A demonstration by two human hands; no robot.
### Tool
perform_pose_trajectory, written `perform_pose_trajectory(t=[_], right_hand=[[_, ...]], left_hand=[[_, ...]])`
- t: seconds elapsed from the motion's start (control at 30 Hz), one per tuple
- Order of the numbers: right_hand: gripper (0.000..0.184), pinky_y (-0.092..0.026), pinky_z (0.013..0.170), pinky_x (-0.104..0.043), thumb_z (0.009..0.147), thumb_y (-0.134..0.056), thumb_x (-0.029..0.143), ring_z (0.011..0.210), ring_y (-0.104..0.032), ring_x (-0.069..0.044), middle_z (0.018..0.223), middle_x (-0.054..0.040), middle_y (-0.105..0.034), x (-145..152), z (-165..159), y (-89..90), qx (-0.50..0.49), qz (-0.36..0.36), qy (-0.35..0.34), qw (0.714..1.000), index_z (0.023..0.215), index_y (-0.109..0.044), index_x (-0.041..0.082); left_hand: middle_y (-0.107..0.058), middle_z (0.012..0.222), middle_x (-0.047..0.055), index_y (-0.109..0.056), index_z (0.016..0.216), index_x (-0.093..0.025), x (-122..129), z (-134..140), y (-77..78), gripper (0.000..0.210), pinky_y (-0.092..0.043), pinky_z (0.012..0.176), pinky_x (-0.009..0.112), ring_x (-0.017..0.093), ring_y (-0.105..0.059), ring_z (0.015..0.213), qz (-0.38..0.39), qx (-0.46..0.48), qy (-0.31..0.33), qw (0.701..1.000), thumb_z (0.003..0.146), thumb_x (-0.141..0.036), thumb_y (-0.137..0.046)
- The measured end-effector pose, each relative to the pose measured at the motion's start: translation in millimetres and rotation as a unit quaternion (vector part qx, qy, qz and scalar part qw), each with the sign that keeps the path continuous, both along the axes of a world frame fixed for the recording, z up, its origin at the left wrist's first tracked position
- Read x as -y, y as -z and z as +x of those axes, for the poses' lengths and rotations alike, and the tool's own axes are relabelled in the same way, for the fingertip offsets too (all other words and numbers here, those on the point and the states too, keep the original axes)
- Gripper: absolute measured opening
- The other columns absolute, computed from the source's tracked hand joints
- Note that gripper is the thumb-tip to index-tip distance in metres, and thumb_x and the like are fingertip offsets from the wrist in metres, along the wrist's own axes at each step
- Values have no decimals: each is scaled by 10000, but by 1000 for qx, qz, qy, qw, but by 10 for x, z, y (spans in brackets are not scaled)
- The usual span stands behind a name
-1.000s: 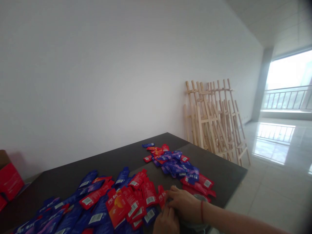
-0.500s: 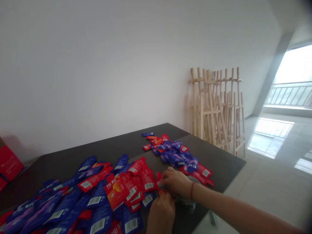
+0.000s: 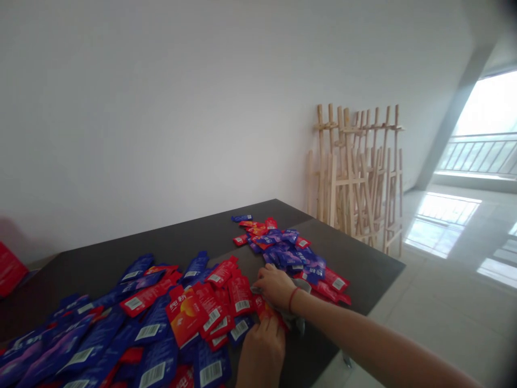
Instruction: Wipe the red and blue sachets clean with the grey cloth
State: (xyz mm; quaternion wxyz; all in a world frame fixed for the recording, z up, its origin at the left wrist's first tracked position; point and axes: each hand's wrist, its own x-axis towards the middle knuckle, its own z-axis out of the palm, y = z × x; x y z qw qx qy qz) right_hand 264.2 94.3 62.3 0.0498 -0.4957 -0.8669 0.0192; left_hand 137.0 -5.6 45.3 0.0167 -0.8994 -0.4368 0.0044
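My left hand [image 3: 262,345] pinches the lower end of a red and orange pouch [image 3: 264,308] at the table's near side. Across the upper part of that pouch, my right hand [image 3: 277,286] is closed on a grey cloth [image 3: 299,323], which hangs out beneath the wrist. Its fingertips press the cloth against the pouch; part of the pouch is hidden under the hand. Left of my hands spreads a large pile of red pouches [image 3: 241,295] and blue pouches [image 3: 155,358] with barcodes. Beyond my right hand is a smaller pile of purple-blue pouches [image 3: 285,253] and red ones.
The dark table [image 3: 169,237] stands by a white wall. Several wooden easels [image 3: 349,178] lean at the wall beyond the table's right corner. A red box or packet [image 3: 10,269] shows at the far left. Shiny tiled floor [image 3: 424,275] lies to the right.
My right hand has slid with the cloth up and left over the pouch, so more of the pouch's orange face shows. My left hand still pinches its lower end. The view has shifted slightly.
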Motion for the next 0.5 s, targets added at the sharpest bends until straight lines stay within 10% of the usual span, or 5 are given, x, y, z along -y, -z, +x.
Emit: perform_pose_trajectory(t=[0.5], right_hand=[[275, -465, 822, -343, 891, -615, 171, 1090, -548, -281, 1195, -71, -655, 696, 415, 117, -59, -36, -37, 997, 1094, -766, 278]], left_hand=[[-732, 1046, 83, -699, 1078, -175, -140, -13, 345, 361, -586, 798, 319, 233, -715, 971, 94, 4, -25, 995, 876, 49, -499]])
